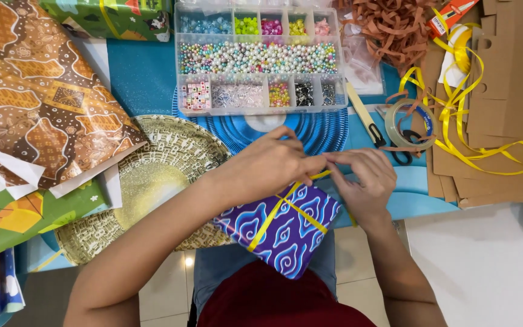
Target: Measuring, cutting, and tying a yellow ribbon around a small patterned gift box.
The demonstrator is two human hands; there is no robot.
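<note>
Yellow ribbon crosses the purple wrapped box propped against my lap at the desk edge, so my left hand presses it steady while my right hand fingers pinch the ribbon ends closed at its top edge.

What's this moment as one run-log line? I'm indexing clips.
left hand: pinching yellow ribbon | right hand: pinching same ribbon | purple wrapped box: ribbon crossed over it | bead organizer: behind hands

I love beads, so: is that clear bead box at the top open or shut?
Cannot tell: the bead box is clear, the beads show through, and no raised lid is in view.
</note>
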